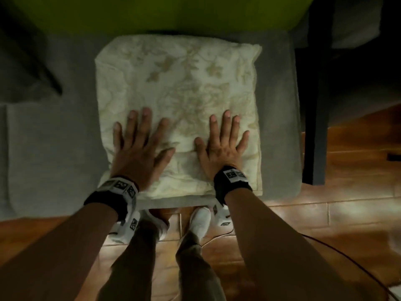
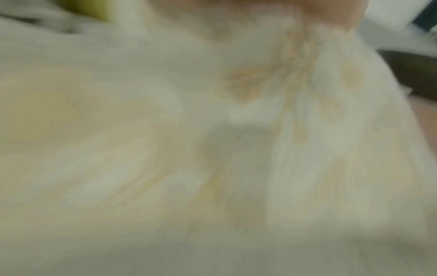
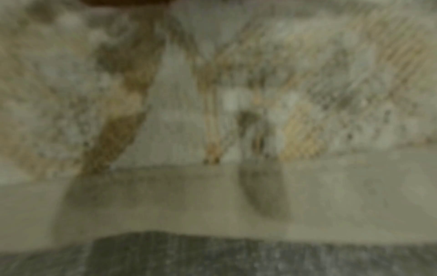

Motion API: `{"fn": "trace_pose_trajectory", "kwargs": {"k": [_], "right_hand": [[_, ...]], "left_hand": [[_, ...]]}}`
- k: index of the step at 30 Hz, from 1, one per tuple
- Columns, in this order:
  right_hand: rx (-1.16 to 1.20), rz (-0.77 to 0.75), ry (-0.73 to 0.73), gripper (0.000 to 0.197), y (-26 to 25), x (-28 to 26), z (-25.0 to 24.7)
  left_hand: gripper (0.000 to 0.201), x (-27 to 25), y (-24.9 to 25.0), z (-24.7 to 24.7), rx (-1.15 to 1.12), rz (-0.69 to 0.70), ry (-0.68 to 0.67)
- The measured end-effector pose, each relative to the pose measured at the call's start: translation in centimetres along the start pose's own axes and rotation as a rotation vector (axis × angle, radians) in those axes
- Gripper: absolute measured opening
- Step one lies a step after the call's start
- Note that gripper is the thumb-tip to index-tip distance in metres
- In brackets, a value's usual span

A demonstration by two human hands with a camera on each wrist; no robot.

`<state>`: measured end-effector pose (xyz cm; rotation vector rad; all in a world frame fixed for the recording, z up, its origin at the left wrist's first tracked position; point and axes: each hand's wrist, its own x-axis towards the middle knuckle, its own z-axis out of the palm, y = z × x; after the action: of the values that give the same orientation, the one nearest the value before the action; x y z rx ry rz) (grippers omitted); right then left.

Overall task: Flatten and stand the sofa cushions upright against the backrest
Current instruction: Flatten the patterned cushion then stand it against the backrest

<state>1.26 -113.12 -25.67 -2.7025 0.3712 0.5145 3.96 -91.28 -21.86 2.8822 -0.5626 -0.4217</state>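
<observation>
Pressing flat (fingers spread), left hand (image 1: 138,146) and right hand (image 1: 223,146) on cushion (image 1: 180,79).

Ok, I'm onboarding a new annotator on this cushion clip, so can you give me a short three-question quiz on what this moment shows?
1. True or false: the cream floral cushion already stands upright against the green backrest.
2. Multiple choice: the left hand and right hand are A) gripping the cushion's corners, B) pressing flat with spread fingers, C) hanging free of it.
3. Fill in: the cushion lies on the grey ____.

Key:
1. False: it lies flat on the seat.
2. B.
3. Sofa seat.
</observation>
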Motion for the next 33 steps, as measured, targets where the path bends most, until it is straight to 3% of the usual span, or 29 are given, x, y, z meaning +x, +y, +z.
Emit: {"fn": "trace_pose_trajectory", "kwargs": {"k": [3, 6, 10, 13, 15, 16, 19, 22, 24, 27, 29, 33], "right_hand": [[-0.017, -0.009, -0.009, 0.070, 0.0, -0.1, 0.1], [-0.017, -0.018, 0.059, 0.071, -0.1, -0.2, 0.6], [0.011, 0.007, 0.146, 0.071, 0.3, 0.0, 0.5], [0.052, -0.020, 0.202, 0.073, -0.2, -0.8, -0.5], [0.100, -0.035, 0.251, 0.072, -0.6, -1.5, -2.0], [0.115, -0.036, 0.271, 0.072, -1.0, -1.9, -3.2], [0.138, -0.084, 0.371, 0.071, -3.0, -4.0, -6.7], [0.051, -0.416, 0.528, 0.071, -7.5, -6.3, -7.8], [-0.113, -0.580, 0.420, 0.078, -9.8, -6.5, -5.9], [-0.264, -0.464, 0.190, 0.097, -8.8, -4.4, -1.9], [-0.322, -0.407, 0.106, 0.106, -7.3, -3.2, 0.0], [-0.380, -0.346, -0.038, 0.109, -9.4, -3.1, 0.4]], "left_hand": [[0.071, -4.4, -2.8, 2.4, -0.155, -0.197, -0.051], [0.081, -8.0, -4.9, 5.1, -0.353, -0.464, -0.165], [0.089, -8.9, -7.2, 7.3, -0.337, -0.456, -0.269], [0.066, -8.6, -7.2, 6.0, -0.548, -0.593, -0.124], [0.035, -9.0, -6.4, 4.2, -0.871, -0.746, -0.015], [0.028, -9.3, -6.0, 3.2, -1.022, -0.790, 0.035], [0.032, -11.5, -6.6, 1.9, -1.277, -0.849, 0.176], [0.040, -13.5, -7.6, 1.3, -1.433, -0.943, 0.338], [0.031, -14.4, -7.7, 0.7, -1.517, -0.993, 0.415], [0.025, -15.3, -7.8, 1.4, -1.518, -1.092, 0.427], [0.022, -15.3, -8.2, 2.3, -1.406, -1.145, 0.354], [0.050, -14.3, -9.9, 3.3, -1.261, -1.199, 0.172]]}}
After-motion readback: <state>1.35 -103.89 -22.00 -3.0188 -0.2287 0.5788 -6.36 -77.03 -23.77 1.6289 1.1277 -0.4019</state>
